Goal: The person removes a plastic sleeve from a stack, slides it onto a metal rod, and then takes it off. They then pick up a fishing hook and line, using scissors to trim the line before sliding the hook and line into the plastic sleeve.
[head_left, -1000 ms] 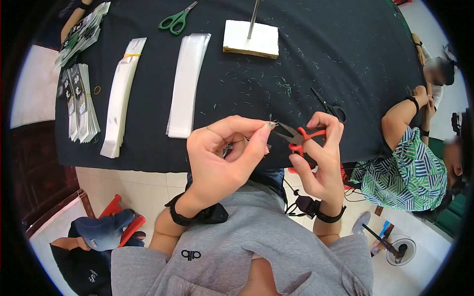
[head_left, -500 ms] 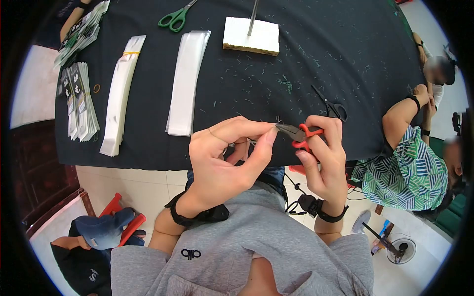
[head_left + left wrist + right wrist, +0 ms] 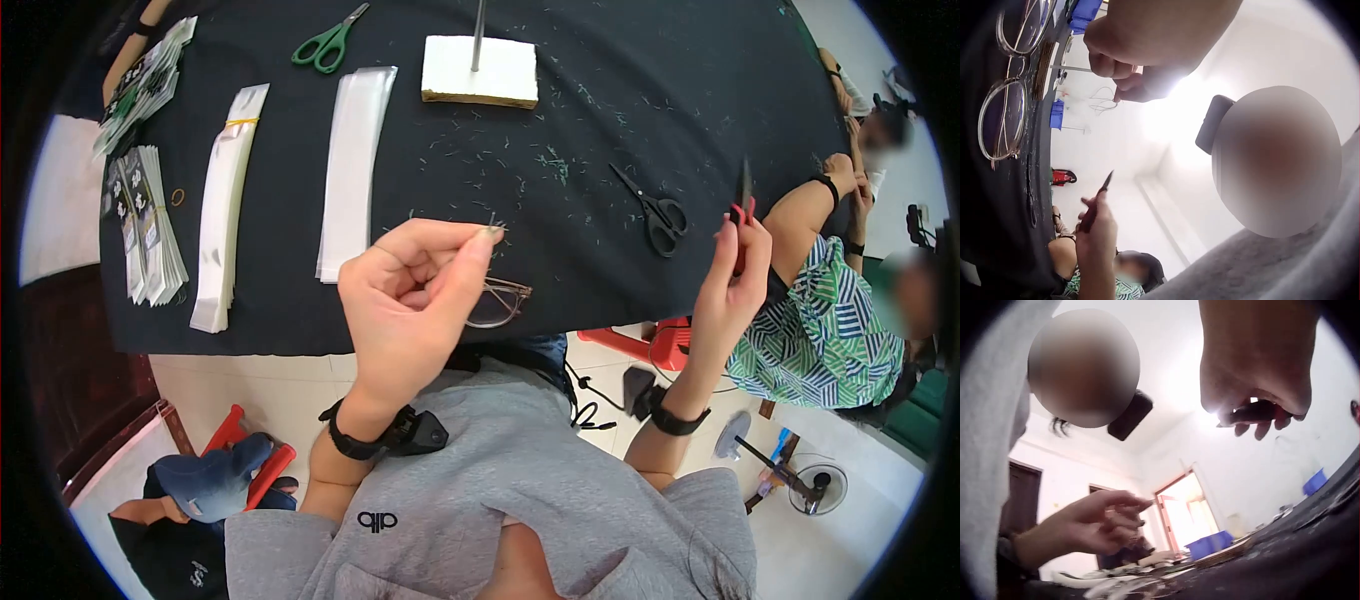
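My left hand [image 3: 405, 300] is raised over the front part of the black-covered table, thumb and forefinger pinching a small thin wire piece [image 3: 494, 226]. In the left wrist view, fine wire loops [image 3: 1104, 103] stick out from those fingertips. Off to the right, well apart from it, my right hand [image 3: 738, 275] grips pliers [image 3: 745, 185] with red handles, their dark tips pointing away from me. Just below and right of the left hand lies a pair of glasses [image 3: 500, 303]. Black-handled scissors [image 3: 660, 215] lie between the two hands, farther back.
A white block [image 3: 480, 70] with an upright metal rod stands at the back. Green scissors [image 3: 325, 47], clear plastic sleeves [image 3: 350, 180], a banded sleeve bundle [image 3: 228, 220] and printed packets [image 3: 150, 235] lie leftward. Small green clippings [image 3: 553, 165] are scattered about. Another person sits at right.
The plier tips were at the left fingertips; my right hand has since carried the pliers away to the right. The left hand keeps its pinch, and the glasses now show beside it.
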Demonstrator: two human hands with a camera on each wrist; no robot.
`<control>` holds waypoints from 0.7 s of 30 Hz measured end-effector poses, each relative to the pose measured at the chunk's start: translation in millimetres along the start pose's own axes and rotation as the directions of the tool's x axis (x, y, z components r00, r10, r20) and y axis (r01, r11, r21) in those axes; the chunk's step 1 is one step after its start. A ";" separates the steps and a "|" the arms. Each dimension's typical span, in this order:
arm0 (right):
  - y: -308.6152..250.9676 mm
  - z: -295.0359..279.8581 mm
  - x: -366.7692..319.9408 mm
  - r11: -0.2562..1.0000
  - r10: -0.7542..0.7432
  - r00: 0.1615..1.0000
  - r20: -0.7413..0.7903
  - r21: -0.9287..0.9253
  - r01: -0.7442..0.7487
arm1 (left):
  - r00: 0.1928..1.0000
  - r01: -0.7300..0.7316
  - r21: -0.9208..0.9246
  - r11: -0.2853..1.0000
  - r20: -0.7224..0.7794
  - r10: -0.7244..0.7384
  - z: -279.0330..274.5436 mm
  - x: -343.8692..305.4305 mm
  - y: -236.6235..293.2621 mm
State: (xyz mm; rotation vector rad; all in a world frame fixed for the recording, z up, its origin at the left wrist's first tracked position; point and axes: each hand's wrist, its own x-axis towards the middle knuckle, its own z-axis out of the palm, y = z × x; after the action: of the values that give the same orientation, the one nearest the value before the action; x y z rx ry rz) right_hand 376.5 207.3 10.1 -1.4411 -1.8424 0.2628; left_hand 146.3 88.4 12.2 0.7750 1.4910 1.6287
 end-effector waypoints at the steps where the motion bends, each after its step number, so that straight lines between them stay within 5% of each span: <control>1: 20.9 2.2 3.1 0.984 -0.065 0.998 -0.022 -0.169 0.061 | 1.000 0.000 -0.021 1.000 0.010 0.000 -1.9 0.3 -1.9; 3: 63.9 7.0 2.3 0.919 -0.121 0.993 -0.006 -0.380 0.110 | 1.000 0.024 -0.056 0.998 0.021 -0.023 -0.1 0.8 -0.3; 13: 77.0 17.8 -8.0 0.941 -0.010 1.000 0.000 -0.337 0.010 | 0.997 0.059 -0.096 0.994 0.059 -0.053 -0.9 -0.4 1.0; 15: 64.3 19.0 -10.6 0.802 -0.078 0.996 -0.034 -0.596 0.042 | 0.995 0.072 -0.124 0.990 0.075 -0.063 -1.4 -0.8 2.1; 19: 39.6 14.4 -6.9 0.924 -0.212 0.957 0.198 -0.278 0.262 | 0.996 0.072 -0.096 0.993 0.066 -0.066 -0.7 -1.9 0.5; 21: 31.6 18.2 -9.5 0.950 -0.188 0.927 0.325 -0.179 0.256 | 0.994 0.081 -0.095 0.992 0.086 -0.073 -1.2 -1.8 2.2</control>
State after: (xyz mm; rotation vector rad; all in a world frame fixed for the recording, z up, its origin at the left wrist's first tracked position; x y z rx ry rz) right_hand 388.2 214.7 -24.9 -1.3754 -2.3314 0.1797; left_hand 145.9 86.2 14.3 0.7133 1.3565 1.5811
